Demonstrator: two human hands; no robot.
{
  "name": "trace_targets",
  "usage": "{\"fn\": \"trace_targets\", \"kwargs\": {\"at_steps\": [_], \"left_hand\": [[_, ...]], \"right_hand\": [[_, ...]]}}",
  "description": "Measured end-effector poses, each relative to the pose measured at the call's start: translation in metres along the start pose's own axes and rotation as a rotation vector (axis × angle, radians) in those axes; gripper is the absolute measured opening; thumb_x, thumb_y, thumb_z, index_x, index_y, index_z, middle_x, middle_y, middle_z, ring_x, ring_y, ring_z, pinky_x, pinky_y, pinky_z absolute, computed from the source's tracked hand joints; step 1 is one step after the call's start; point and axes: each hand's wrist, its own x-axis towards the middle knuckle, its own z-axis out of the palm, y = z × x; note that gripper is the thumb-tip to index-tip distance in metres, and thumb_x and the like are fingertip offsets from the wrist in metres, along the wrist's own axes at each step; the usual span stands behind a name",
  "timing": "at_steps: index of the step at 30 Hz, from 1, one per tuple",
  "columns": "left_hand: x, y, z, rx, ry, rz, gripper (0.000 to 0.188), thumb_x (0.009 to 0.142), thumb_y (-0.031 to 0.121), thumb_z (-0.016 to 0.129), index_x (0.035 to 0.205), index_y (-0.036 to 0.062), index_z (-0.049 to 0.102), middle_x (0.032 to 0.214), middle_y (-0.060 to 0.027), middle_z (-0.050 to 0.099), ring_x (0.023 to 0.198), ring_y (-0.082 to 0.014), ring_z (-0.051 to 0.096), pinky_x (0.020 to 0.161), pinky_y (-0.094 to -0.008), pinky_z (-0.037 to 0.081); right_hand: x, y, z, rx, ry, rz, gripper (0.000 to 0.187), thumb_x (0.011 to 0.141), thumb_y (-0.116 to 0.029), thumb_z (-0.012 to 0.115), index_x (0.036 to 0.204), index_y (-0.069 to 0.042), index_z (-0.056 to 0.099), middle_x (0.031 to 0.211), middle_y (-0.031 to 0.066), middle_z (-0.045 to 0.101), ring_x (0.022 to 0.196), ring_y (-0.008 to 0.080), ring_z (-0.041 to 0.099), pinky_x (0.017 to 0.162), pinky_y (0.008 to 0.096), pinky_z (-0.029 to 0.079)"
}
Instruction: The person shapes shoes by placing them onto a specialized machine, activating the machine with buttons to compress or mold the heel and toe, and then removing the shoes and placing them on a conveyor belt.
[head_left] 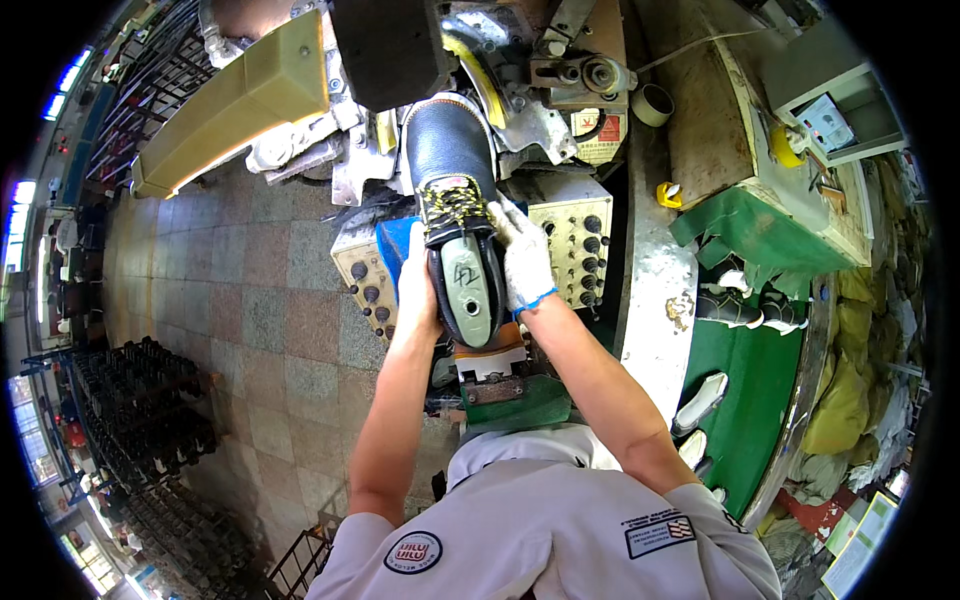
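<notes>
A dark leather shoe upper (452,145) with black-and-yellow laces sits on a grey-green shoe last (464,280), its toe pointing away from me and up against the metal jaws (527,115) of a machine. My left hand (416,285) is closed along the left side of the heel, its fingers partly hidden behind the shoe. On the other side my right hand (522,250), in a white glove with a blue cuff, presses against the shoe beside the laces. A dark block (390,50) of the machine hangs just above the toe.
Control panels with black knobs (572,240) flank the shoe. A yellowish machine cover (240,105) juts out at upper left. To the right, a green conveyor (735,370) carries several shoes beside a wooden bench (700,110). Dark loaded racks (140,410) stand at far left on the tiled floor.
</notes>
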Motion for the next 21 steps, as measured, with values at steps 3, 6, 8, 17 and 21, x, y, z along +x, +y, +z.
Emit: {"fn": "trace_targets", "kwargs": {"at_steps": [3,6,8,17,21], "left_hand": [[-0.002,0.003,0.011,0.014,-0.081,0.043,0.059,0.106,0.055,0.039,0.128,0.007,0.064,0.114,-0.0081,0.071,0.097,-0.0186,0.069,0.085,-0.0344,0.056],[0.004,0.006,0.005,0.047,-0.111,0.081,0.057,0.107,0.052,0.038,0.127,0.0056,0.064,0.111,-0.0081,0.072,0.093,-0.0176,0.069,0.082,-0.033,0.057],[0.004,0.008,0.005,0.082,-0.09,0.091,0.056,0.108,0.05,0.038,0.125,0.0041,0.065,0.109,-0.0079,0.072,0.092,-0.0168,0.069,0.082,-0.0326,0.057],[0.027,-0.009,-0.005,-0.071,-0.242,0.157,0.054,0.111,0.042,0.032,0.126,0.0,0.063,0.114,-0.0075,0.071,0.099,-0.0168,0.067,0.095,-0.0325,0.051],[0.038,-0.015,-0.015,0.006,-0.293,0.255,0.052,0.112,0.038,0.031,0.125,-0.0017,0.063,0.114,-0.0085,0.071,0.099,-0.0162,0.067,0.094,-0.0319,0.051]], "right_hand": [[0.008,0.01,-0.007,-0.057,0.048,-0.023,0.045,0.1,-0.029,0.063,0.134,0.001,0.062,0.123,0.0084,0.068,0.108,0.0148,0.062,0.099,0.0286,0.047],[0.009,0.016,-0.003,-0.099,0.085,-0.046,0.045,0.1,-0.03,0.063,0.132,0.002,0.064,0.122,0.0087,0.069,0.108,0.015,0.062,0.099,0.0287,0.047],[0.007,0.012,-0.002,-0.142,0.091,-0.049,0.044,0.1,-0.031,0.064,0.13,0.002,0.065,0.121,0.0086,0.069,0.107,0.015,0.062,0.098,0.0286,0.047],[0.022,0.037,-0.019,-0.172,0.081,-0.101,0.04,0.1,-0.033,0.064,0.117,0.002,0.071,0.106,0.0064,0.073,0.092,0.0133,0.064,0.088,0.0285,0.05],[0.03,0.047,-0.022,-0.186,0.124,-0.147,0.044,0.097,-0.032,0.068,0.115,0.008,0.071,0.104,0.0113,0.074,0.094,0.0147,0.064,0.086,0.0291,0.05]]}}
